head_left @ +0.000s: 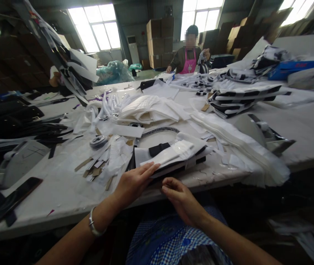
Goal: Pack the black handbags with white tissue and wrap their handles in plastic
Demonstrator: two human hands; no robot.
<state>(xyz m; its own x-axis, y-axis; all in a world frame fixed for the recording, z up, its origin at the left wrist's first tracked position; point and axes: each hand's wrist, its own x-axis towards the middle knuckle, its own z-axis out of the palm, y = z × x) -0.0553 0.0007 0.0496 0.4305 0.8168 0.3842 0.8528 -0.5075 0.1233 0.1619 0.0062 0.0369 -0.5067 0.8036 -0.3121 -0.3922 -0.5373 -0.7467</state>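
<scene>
My left hand (136, 181) lies with its fingers stretched flat over the near left edge of a black and white bag piece (198, 150). On top of that piece rest white padded strips (173, 151) and a small black patch (159, 148). A dark curved handle (161, 129) arches behind it. Just below the bag piece's near edge, my right hand (181, 198) is curled, thumb and forefinger tips close together. Whatever may be between those tips is too small to make out.
White foam sheets (148, 108) are heaped behind the bag piece. Cardboard and white scraps (97, 167) lie left, near a phone (13, 202). A long white wrapped bundle (228, 140) hangs over the table edge. Across the table stands a person in a pink apron (189, 65).
</scene>
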